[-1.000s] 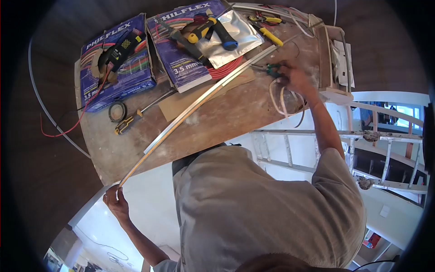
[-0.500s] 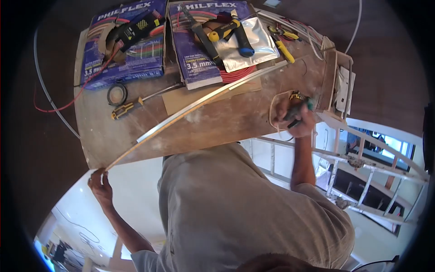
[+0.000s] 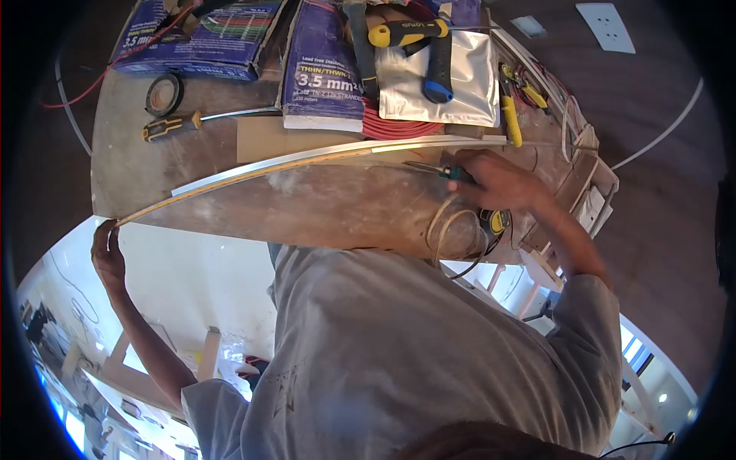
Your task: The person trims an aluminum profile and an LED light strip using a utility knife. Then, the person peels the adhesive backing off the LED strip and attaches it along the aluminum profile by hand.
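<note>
My left hand pinches the near end of a long thin yellowish strip at the table's left corner. The strip runs beside a silvery metal channel that crosses the table. My right hand is closed around green-handled pliers, whose tips point left, just below the channel. A black and yellow tape measure lies by the right wrist, next to a loop of pale wire.
Blue wire boxes stand at the back, with a silver pouch and tools on them. A screwdriver, black tape roll and yellow-handled tool lie on the wooden table. A wooden frame is at the right.
The view has shifted. My right hand has moved from the wire loop up to the metal channel with the pliers; the tape measure now lies apart from it. My left hand still holds the strip's end.
</note>
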`<state>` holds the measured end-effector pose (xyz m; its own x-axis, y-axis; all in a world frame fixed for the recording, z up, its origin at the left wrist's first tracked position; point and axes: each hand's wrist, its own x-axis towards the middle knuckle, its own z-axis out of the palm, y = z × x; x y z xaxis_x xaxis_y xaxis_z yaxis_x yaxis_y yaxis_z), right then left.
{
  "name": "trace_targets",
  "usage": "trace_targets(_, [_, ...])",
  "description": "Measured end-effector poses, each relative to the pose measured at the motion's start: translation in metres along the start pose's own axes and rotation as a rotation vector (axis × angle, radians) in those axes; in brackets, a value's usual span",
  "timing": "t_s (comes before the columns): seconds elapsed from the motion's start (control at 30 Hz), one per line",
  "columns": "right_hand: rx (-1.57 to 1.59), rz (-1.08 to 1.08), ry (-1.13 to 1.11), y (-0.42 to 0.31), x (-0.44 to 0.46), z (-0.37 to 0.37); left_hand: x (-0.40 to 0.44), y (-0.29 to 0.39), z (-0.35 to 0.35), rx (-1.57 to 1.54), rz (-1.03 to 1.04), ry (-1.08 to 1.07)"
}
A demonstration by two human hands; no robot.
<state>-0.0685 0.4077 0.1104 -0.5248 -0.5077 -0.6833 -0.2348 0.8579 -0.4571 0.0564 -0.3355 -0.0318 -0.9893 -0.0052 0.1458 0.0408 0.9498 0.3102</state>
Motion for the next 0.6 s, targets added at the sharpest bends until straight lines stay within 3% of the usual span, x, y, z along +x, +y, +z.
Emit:
trace_targets(0.2, [-0.153, 0.173, -0.249, -0.018, 0.037, -0.021, -0.004, -0.008, -0.001, 0.043, -0.009, -0.012])
trace_targets(0.5, [-0.189, 0.323, -0.349, -0.03, 0.043, -0.04, -0.005, 0.004, -0.003, 0.03, -0.016, -0.081])
trace_targets(0.6, [-0.225, 0.284, -0.375, -0.028, 0.044, -0.04, -0.008, 0.002, -0.002, 0.049, -0.034, -0.071])
